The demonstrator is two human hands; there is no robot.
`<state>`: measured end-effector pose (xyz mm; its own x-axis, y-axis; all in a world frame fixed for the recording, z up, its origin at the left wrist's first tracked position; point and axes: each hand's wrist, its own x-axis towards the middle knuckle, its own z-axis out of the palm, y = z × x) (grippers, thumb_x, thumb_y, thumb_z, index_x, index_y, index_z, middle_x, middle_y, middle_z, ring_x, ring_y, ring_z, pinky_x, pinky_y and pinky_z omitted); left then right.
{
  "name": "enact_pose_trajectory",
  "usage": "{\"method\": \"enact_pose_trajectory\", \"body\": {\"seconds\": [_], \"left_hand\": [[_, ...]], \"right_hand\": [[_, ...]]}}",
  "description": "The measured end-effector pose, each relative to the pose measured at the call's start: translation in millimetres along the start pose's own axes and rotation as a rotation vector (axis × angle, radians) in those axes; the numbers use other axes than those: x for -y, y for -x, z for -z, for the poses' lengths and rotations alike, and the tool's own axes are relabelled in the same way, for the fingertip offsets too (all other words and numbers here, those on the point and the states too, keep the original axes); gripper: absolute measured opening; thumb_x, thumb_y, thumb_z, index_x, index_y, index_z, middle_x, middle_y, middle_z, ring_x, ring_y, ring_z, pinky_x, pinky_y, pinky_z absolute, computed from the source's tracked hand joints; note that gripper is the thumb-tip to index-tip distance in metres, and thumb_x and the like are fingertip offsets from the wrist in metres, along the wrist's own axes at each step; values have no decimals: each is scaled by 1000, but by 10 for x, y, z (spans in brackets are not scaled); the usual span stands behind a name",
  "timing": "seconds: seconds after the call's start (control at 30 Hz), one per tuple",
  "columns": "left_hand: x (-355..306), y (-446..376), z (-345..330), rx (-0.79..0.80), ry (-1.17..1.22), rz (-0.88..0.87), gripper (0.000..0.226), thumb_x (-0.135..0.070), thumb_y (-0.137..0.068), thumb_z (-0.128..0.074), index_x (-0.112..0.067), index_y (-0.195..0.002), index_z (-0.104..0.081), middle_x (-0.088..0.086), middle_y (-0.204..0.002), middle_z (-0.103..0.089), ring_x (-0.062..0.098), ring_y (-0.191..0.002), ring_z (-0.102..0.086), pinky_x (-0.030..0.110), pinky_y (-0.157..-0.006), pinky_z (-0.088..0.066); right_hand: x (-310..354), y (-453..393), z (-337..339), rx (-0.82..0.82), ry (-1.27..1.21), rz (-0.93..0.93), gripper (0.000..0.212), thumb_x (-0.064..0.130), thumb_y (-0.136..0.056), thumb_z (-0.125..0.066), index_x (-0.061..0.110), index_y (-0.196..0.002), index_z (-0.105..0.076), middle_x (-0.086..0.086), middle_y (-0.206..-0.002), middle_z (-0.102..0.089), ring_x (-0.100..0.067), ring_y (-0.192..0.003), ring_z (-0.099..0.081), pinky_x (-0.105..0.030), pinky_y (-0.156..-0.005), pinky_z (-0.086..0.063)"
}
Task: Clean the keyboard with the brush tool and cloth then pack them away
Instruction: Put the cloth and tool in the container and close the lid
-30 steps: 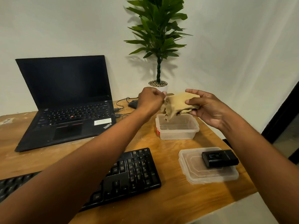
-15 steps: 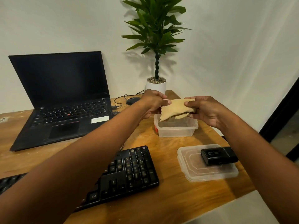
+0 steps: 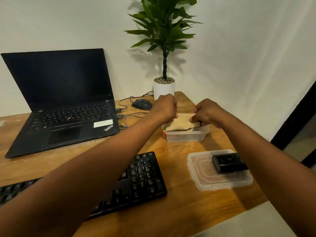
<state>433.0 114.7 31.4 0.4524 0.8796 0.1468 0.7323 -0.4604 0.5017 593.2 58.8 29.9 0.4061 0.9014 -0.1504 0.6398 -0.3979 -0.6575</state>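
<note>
Both hands have come down, left hand (image 3: 166, 106) and right hand (image 3: 206, 112) pinching the folded tan cloth (image 3: 182, 124) lengthwise into the clear plastic tub (image 3: 185, 136) mid-frame.

Both bare forearms reach forward toward the bench's far right corner. The left hand (image 3: 165, 107) and right hand (image 3: 206, 111) sit close together, knuckles up, fingers curled and pinching.

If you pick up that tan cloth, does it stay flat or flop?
Probably flops: the cloth sags over the container rim between the left hand and right hand. Likely light, since fingertips pinch it.
</note>
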Motion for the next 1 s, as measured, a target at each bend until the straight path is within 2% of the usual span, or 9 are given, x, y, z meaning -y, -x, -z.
{"method": "enact_pose_trajectory", "body": {"seconds": [0.17,0.27,0.4,0.5,0.57,0.7,0.8,0.87,1.0], "left_hand": [[-57,-11,-91,9,-192,-89,25,-12,-81,-87,-11,-102,-75,11,-110,-70,26,-99,-66,33,-79,-52],[-43,-8,-165,5,-331,-163,26,-9,-83,-85,-12,-104,-70,12,-112,-68,28,-101,-66,32,-74,-46],[9,-1,-207,-16,-547,-230,33,-23,-85,-85,-13,-112,-70,12,-116,-68,28,-111,-62,37,-80,-47],[55,-33,-205,-29,-654,-249,39,-34,-87,-82,-11,-116,-70,12,-120,-67,29,-120,-54,42,-89,-47],[80,-55,-215,0,-698,-255,42,-38,-89,-80,-11,-118,-68,11,-123,-66,29,-122,-52,43,-91,-45],[78,-83,-214,69,-736,-252,38,-37,-94,-74,-12,-122,-65,10,-127,-65,29,-126,-48,44,-96,-41],[65,-90,-138,118,-691,-248,38,-38,-93,-76,-14,-121,-67,10,-126,-65,30,-127,-46,46,-98,-39],[71,-77,-87,117,-655,-251,41,-40,-89,-79,-15,-121,-69,9,-125,-66,29,-126,-46,46,-98,-40],[116,-18,-21,51,-540,-254,38,-42,-89,-79,-20,-119,-73,6,-121,-68,26,-122,-49,44,-94,-39]], "right_hand": [[99,-7,-113,-38,332,47,39,19,-74,-95,7,-106,-77,-11,-101,-75,-26,-88,-75,-41,-88,-63],[83,18,-206,-77,432,107,35,18,-72,-95,9,-99,-75,-10,-96,-73,-23,-75,-71,-36,-78,-63],[33,85,-313,-199,634,229,29,20,-87,-81,11,-111,-69,-5,-91,-58,-22,-78,-59,-32,-77,-54],[17,74,-351,-241,723,252,30,20,-90,-77,11,-118,-69,-7,-93,-59,-22,-79,-56,-33,-80,-55],[14,51,-352,-224,740,236,34,19,-89,-79,11,-120,-69,-8,-98,-62,-22,-81,-56,-34,-84,-57],[16,-8,-329,-201,723,222,40,18,-85,-82,10,-121,-68,-5,-93,-54,-23,-81,-57,-35,-84,-58],[-5,-26,-317,-205,706,223,40,18,-82,-85,13,-119,-70,-8,-103,-65,-25,-83,-62,-36,-84,-60],[-38,-33,-285,-209,651,227,38,15,-81,-86,14,-116,-73,-10,-111,-69,-26,-88,-66,-37,-85,-61],[-108,16,-103,-196,460,261,33,18,-78,-89,21,-109,-77,-4,-113,-72,-24,-93,-68,-42,-86,-62]]}}
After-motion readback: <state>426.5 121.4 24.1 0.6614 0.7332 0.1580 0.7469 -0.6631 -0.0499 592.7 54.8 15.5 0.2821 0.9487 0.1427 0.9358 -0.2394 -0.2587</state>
